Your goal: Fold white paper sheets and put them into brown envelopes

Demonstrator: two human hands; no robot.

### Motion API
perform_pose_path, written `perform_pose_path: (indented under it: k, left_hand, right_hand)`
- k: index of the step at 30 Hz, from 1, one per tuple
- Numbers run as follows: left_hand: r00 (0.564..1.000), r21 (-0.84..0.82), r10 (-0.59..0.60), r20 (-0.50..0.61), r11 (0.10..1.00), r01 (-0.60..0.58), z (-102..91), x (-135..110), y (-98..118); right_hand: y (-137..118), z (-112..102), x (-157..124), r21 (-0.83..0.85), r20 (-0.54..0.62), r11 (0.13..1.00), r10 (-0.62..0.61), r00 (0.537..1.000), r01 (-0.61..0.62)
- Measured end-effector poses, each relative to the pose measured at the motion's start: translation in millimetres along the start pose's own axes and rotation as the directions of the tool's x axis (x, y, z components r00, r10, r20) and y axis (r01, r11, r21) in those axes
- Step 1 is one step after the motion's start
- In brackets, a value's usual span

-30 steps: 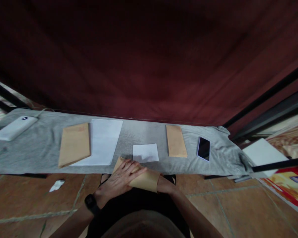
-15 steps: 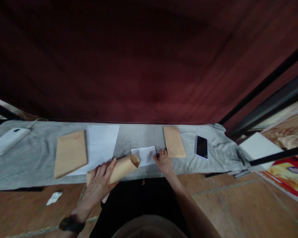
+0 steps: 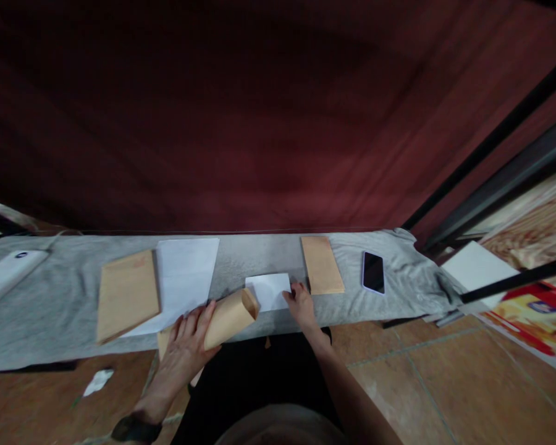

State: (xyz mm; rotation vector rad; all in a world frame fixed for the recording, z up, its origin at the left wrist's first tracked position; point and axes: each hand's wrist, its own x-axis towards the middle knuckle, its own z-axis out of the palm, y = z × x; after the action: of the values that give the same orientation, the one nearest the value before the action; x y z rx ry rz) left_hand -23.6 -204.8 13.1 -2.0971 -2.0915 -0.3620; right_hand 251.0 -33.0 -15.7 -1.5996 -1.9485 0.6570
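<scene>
My left hand [image 3: 185, 346] is wrapped round a brown paper envelope [image 3: 229, 316], held bowed open with its mouth facing right. My right hand [image 3: 300, 301] rests on the right edge of a small folded white paper [image 3: 267, 289] lying on the grey cloth [image 3: 50, 303], its fingers curled onto the paper's corner. A second brown envelope [image 3: 321, 264] lies flat just right of that hand.
A larger brown envelope [image 3: 126, 293] overlaps a white sheet [image 3: 185, 272] on the left. A black phone [image 3: 373, 272] lies at the right, a white power bank [image 3: 7, 274] at the far left. A dark red curtain hangs behind. A white scrap [image 3: 97, 381] lies on the tiled floor.
My left hand has carried the brown envelope to the left and opened its mouth. My right hand left the envelope and reached forward onto the small white paper.
</scene>
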Motion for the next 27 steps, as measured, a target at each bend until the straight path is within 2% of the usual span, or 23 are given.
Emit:
perform_pose_path:
  k: [1, 3, 4, 7, 10, 12, 14, 16, 20, 23, 27]
  left_hand:
    - [1.0, -0.002, -0.002, 0.0, 1.0, 0.002, -0.5, 0, 0]
    - [1.0, 0.0, -0.006, -0.001, 1.0, 0.006, -1.4, 0, 1]
    - [1.0, 0.003, -0.008, -0.001, 1.0, 0.008, -1.5, -1, 1]
    - [1.0, 0.014, -0.016, 0.013, 1.0, 0.015, -0.1, -1, 2]
    - [0.999, 0.018, -0.029, 0.031, 0.999, 0.029, 3.3, -2, 1]
    - [0.999, 0.021, -0.037, 0.036, 0.999, 0.036, 5.3, -2, 1]
    - [0.999, 0.022, -0.034, 0.04, 0.999, 0.033, 6.2, -2, 2]
    - [0.999, 0.021, -0.024, 0.037, 1.0, 0.023, 5.8, -1, 3]
    - [1.0, 0.028, -0.003, 0.026, 1.0, 0.003, 3.3, 0, 5]
    - [1.0, 0.044, 0.009, 0.025, 0.999, -0.01, 3.6, -1, 4]
    - [0.999, 0.056, 0.035, 0.015, 0.998, -0.036, 6.0, 0, 3]
  right_hand:
    - [2, -1, -3, 0.046, -0.013, 0.999, 0.002, 1.0, -0.001]
    - [8, -4, -10, 0.238, -0.036, 0.971, 0.049, 0.998, -0.039]
    - [12, -6, -14, 0.368, -0.039, 0.927, 0.092, 0.995, -0.071]
    - [22, -17, -24, 0.687, -0.023, 0.713, 0.216, 0.976, -0.142]
    - [26, -31, -33, 0.826, -0.021, 0.546, 0.28, 0.96, -0.141]
    - [24, -37, -38, 0.859, -0.001, 0.492, 0.28, 0.96, -0.143]
    - [21, -39, -42, 0.854, 0.03, 0.498, 0.238, 0.971, -0.149]
    - [17, -37, -46, 0.829, 0.058, 0.54, 0.181, 0.982, -0.148]
    - [16, -36, -49, 0.724, 0.038, 0.684, 0.082, 0.996, -0.084]
    - [20, -45, -43, 0.576, 0.021, 0.818, -0.012, 1.0, -0.002]
    - [22, -58, -34, 0.443, 0.052, 0.894, -0.096, 0.994, 0.063]
